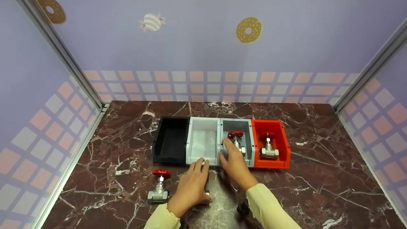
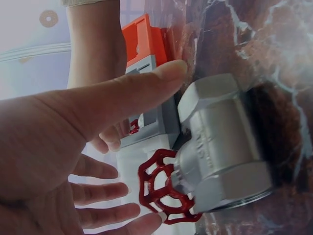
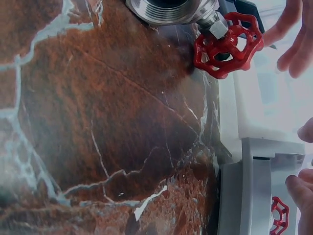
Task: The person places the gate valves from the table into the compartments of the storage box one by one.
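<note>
My left hand is held over a metal valve with a red handwheel, which stands on the table before the white bin and is mostly hidden from the head view. Its fingers are extended around the valve, one fingertip right at the handwheel in the left wrist view. The right hand reaches over the front of the grey bin, thumb apart from loosely straight fingers. Behind those fingers, a second valve sits inside that bin. Another valve stands on the table left of my left hand.
Four bins stand side by side: black, white, grey and red-orange. Inside the red-orange one is a valve. Patterned walls enclose the marbled table at the back and both sides.
</note>
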Motion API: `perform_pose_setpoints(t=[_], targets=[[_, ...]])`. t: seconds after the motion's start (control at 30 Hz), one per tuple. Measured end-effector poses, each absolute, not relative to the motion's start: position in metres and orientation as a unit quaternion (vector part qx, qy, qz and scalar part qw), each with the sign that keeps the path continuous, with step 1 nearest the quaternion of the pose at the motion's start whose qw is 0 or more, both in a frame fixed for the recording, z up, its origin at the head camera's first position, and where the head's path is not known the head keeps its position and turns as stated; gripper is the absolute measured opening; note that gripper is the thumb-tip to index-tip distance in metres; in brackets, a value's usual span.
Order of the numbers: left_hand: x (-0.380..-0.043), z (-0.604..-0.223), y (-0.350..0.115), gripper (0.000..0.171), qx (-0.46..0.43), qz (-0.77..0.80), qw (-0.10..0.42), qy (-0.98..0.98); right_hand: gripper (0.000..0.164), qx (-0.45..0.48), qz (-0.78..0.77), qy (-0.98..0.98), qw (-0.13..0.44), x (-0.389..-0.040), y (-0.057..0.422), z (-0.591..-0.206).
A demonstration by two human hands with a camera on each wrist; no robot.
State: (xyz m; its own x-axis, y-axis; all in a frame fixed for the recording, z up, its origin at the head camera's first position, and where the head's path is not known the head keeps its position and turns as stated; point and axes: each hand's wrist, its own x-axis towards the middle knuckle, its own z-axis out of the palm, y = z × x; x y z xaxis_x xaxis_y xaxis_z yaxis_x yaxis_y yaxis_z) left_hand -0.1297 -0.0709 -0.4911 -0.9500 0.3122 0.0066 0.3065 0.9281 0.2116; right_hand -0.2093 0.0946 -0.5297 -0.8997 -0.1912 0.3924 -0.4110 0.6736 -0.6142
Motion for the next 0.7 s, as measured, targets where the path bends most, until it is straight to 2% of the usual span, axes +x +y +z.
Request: perform_pose_setpoints(t=[0.33, 0.53, 0.7], targets=[[-0.126, -0.499, -0.069, 0.125, 0.147, 0.111, 0.019, 0.983, 0.054, 0.163, 0.378, -0.904, 0.119, -0.209, 0.092, -0.531], [-0.121, -0.509, -0.070, 0.126, 0.149, 0.114, 0.000, 0.982, 0.054, 0.169, 0.368, -0.906, 0.127, -0.210, 0.092, -0.530], [-0.119, -0.515, -0.068, 0.128, 0.139, 0.125, 0.020, 0.982, 0.054, 0.168, 0.366, -0.907, 0.121, -0.210, 0.090, -0.530]])
